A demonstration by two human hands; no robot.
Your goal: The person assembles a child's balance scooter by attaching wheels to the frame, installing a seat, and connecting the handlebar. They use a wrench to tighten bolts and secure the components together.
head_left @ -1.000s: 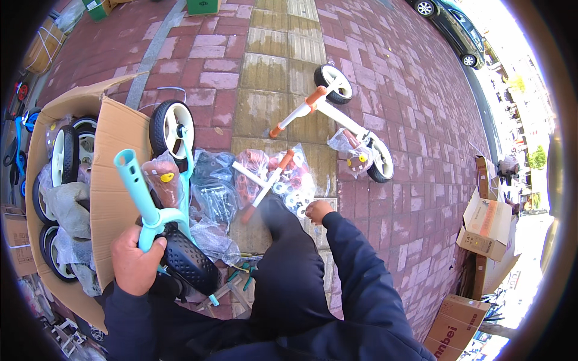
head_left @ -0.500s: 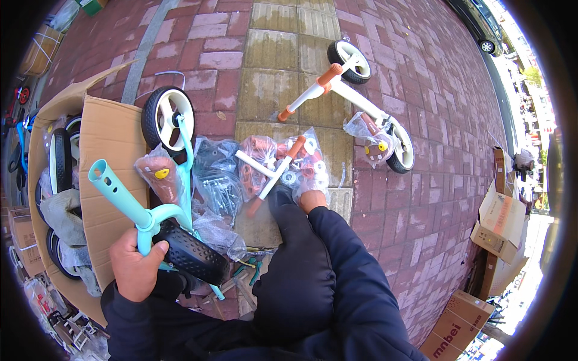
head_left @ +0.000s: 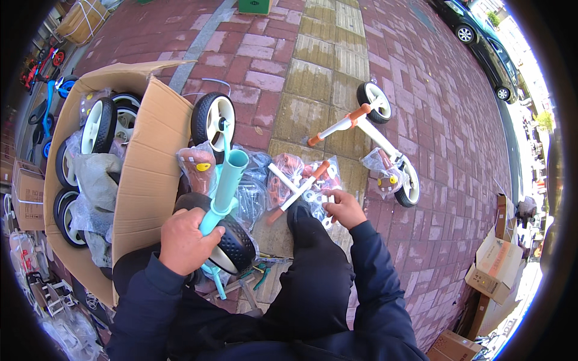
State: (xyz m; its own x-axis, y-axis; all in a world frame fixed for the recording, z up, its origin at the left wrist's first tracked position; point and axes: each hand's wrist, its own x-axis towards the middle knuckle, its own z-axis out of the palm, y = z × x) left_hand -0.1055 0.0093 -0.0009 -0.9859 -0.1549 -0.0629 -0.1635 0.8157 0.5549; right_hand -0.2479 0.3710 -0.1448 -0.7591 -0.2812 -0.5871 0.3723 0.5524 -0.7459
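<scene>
While the teal bike frame (head_left: 226,180) is gripped by the left hand (head_left: 186,240), a bagged white-and-orange handlebar (head_left: 299,188) beside it is grasped by the right hand (head_left: 343,207).

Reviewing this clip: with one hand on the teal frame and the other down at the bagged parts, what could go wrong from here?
The left hand alone grips the teal tubular bike frame, which stands tilted over a black wheel; it could tip while the right hand reaches into the clear plastic bags of orange and white parts. Green-handled pliers lie by the knee, easy to kneel on.
</scene>
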